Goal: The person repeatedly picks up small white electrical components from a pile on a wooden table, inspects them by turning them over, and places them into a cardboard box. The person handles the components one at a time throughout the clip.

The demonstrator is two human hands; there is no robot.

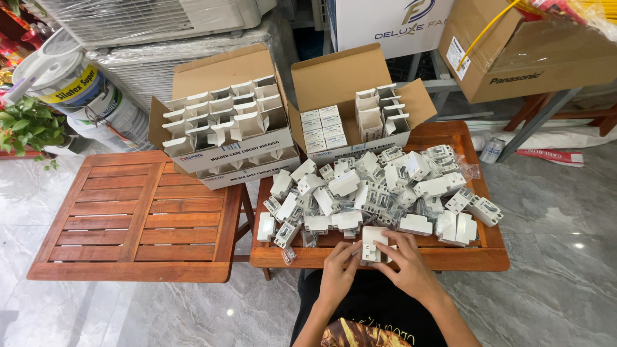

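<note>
We are gripping a white box with both the left hand and right hand at the table edge, squaring it gently before closing flaps.

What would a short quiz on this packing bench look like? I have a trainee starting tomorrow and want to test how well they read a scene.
1. True or false: both hands hold the same small white box.
2. Which wooden table carries the heap of white breaker parts? A) the slatted table on the left B) the table right in front of the person C) neither
3. Fill in: the carton on the left is packed with small white boxes whose flaps stand ____.

Key
1. True: the left hand and the right hand grip it from either side.
2. B, the table nearest the person.
3. open
</note>
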